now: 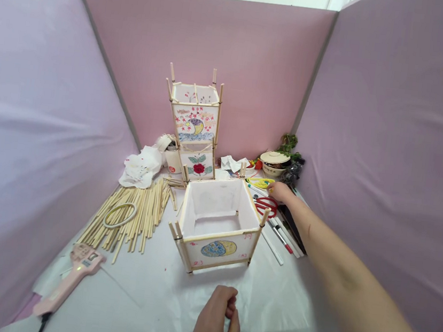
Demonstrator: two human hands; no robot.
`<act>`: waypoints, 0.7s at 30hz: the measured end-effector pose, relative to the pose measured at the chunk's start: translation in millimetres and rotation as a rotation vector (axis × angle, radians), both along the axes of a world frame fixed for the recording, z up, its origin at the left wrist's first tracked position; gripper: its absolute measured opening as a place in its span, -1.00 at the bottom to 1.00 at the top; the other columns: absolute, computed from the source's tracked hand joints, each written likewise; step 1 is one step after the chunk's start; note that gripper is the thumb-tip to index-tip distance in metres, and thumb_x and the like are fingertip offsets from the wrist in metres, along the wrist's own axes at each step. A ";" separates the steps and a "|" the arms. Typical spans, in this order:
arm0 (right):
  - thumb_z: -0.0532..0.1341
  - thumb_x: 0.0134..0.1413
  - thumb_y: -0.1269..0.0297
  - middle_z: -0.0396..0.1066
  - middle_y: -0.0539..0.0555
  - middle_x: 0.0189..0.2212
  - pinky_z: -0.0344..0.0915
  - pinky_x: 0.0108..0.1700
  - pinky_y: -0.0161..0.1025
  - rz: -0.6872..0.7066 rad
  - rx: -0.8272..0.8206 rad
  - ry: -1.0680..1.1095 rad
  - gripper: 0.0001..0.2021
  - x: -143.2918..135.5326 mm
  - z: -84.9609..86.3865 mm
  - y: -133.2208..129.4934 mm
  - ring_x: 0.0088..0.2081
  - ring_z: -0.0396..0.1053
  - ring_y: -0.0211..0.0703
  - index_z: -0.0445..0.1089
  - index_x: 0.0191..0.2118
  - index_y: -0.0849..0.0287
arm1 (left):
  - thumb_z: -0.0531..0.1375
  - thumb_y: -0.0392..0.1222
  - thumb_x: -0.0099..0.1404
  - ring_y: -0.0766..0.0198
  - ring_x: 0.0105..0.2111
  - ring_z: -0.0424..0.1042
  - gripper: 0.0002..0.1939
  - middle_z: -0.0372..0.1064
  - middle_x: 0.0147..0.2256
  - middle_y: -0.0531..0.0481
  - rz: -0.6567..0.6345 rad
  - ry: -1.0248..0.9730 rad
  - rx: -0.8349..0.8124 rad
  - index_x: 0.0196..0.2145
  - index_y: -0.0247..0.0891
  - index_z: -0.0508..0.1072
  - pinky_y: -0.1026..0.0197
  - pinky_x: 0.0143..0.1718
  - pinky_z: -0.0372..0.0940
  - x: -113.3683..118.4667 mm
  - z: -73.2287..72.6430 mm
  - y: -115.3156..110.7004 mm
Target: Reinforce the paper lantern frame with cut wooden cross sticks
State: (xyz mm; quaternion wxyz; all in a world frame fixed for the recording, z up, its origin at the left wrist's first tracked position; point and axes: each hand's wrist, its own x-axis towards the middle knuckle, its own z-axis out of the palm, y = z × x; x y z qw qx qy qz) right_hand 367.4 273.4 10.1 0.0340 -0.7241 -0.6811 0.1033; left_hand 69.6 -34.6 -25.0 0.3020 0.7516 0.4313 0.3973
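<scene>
My left hand (219,319) rests near the front of the table with its fingers curled; nothing shows in them. At the back right my right hand (280,192) reaches out, fingers pressed together at the yellow cord (260,182); what they hold is too small to make out. Between the hands stands a square frame box (221,249) of sticks and white paper, open at the top, with a blue and yellow drawing on its front. Behind it rises a taller stick-and-paper tower (197,166) with a red flower and a moon drawing.
Many loose wooden sticks (138,215) lie on the left under a tape ring (119,215). A pink glue gun (70,282) is at the front left. Red-handled scissors (267,207) and pens (281,235) lie right. A lidded bowl (274,164) and crumpled paper (141,167) are behind.
</scene>
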 end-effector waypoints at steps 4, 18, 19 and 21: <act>0.18 0.18 0.24 0.45 0.19 -0.07 0.28 0.02 -0.06 0.012 0.066 0.009 -0.70 -1.4 4.3 -8.8 -0.08 0.42 -0.08 0.40 -0.01 0.23 | 0.02 -0.44 0.21 0.26 -0.36 0.35 -0.69 0.29 -0.31 -0.06 0.012 0.012 -0.035 -0.10 -0.22 0.26 0.22 -0.30 0.33 0.3 1.6 -2.6; -0.02 0.20 0.29 0.42 0.18 -0.01 0.29 0.00 -0.21 -0.037 0.549 0.378 -0.63 -48.9 24.8 -147.1 -0.03 0.38 -0.11 0.32 0.05 0.23 | 0.01 -0.42 0.26 0.29 -0.34 0.31 -0.78 0.27 -0.30 -0.03 0.003 -0.093 -0.009 -0.16 -0.21 0.26 0.23 -0.29 0.29 -1.7 13.1 -12.0; -0.02 0.18 0.29 0.43 0.16 -0.04 0.31 -0.04 -0.22 -0.022 0.580 0.526 -0.65 -57.1 21.4 -162.8 -0.05 0.39 -0.13 0.33 0.02 0.21 | 0.02 -0.42 0.26 0.29 -0.34 0.31 -0.79 0.27 -0.31 -0.02 0.003 -0.119 0.038 -0.18 -0.21 0.26 0.23 -0.30 0.28 -3.2 15.6 -12.8; 0.01 0.10 0.34 0.45 0.12 -0.10 0.35 -0.14 -0.23 0.007 0.578 0.764 -0.68 -72.8 13.2 -191.2 -0.11 0.41 -0.13 0.35 -0.04 0.17 | 0.04 -0.41 0.25 0.28 -0.31 0.30 -0.80 0.26 -0.30 -0.03 0.038 -0.163 0.189 -0.18 -0.21 0.25 0.22 -0.28 0.28 -8.8 22.1 -12.4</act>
